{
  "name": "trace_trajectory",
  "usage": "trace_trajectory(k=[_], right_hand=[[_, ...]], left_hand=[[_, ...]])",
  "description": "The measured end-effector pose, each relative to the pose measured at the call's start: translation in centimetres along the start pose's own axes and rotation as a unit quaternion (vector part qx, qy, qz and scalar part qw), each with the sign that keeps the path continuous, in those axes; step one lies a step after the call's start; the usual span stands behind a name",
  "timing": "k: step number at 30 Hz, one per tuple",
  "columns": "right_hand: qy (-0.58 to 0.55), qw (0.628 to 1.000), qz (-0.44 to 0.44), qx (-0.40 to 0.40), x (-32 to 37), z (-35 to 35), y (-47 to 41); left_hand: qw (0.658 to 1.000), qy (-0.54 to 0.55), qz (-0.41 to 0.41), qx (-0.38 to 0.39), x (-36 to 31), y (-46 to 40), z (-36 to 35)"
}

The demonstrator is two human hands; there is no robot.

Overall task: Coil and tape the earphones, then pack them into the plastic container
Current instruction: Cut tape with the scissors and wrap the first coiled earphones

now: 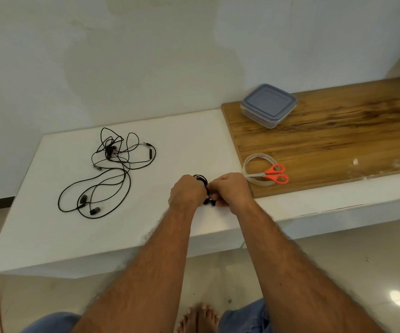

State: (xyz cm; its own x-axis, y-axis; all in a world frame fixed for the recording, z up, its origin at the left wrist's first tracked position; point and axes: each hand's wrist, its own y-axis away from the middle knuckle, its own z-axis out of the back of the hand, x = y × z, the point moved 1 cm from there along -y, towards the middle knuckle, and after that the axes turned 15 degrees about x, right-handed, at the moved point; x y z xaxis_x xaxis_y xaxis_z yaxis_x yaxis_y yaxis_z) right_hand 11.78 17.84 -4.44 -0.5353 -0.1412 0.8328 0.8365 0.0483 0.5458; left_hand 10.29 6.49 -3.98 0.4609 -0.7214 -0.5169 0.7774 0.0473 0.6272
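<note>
Together, a small black coiled earphone bundle (203, 186) is gripped by the left hand (186, 190) and pinched by the right hand (230, 188) above the white surface (170, 145), left of the clear tape roll (254, 162); behind the roll, a lidded clear plastic container (268, 105) is seen.

A person's left hand (186, 190) and right hand (230, 189) meet over a small coiled black earphone bundle (202, 180) at the near middle of the white desk (50, 231). Loose tangled black earphones (112, 169) lie to the left. On the brown wooden board (338, 140) to the right, orange-handled scissors (270, 174) rest on a clear tape roll (258, 171); a lidded clear plastic container (268, 105) stands farther back.
</note>
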Motion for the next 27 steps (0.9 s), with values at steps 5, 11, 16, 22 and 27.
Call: trace_trajectory(k=[5,11,16,22,27], right_hand=[[-0.046,0.999,0.011,0.021,0.0,0.0,0.1],[-0.056,0.998,0.005,0.015,-0.2,0.0,0.1],[-0.087,0.996,0.011,0.027,-0.1,-0.1,0.1],[-0.1,0.995,0.006,0.028,-0.2,-0.1,0.1],[-0.111,0.993,0.004,0.038,0.0,-0.1,0.3]], left_hand=[[0.999,0.039,-0.012,0.011,0.5,0.6,0.2],[0.985,0.152,-0.06,0.054,1.2,1.0,0.3],[0.975,0.206,-0.069,0.044,1.5,1.2,0.2],[0.965,0.237,-0.092,0.057,1.7,2.1,-0.1],[0.959,0.264,-0.1,0.03,2.0,2.1,-0.4]])
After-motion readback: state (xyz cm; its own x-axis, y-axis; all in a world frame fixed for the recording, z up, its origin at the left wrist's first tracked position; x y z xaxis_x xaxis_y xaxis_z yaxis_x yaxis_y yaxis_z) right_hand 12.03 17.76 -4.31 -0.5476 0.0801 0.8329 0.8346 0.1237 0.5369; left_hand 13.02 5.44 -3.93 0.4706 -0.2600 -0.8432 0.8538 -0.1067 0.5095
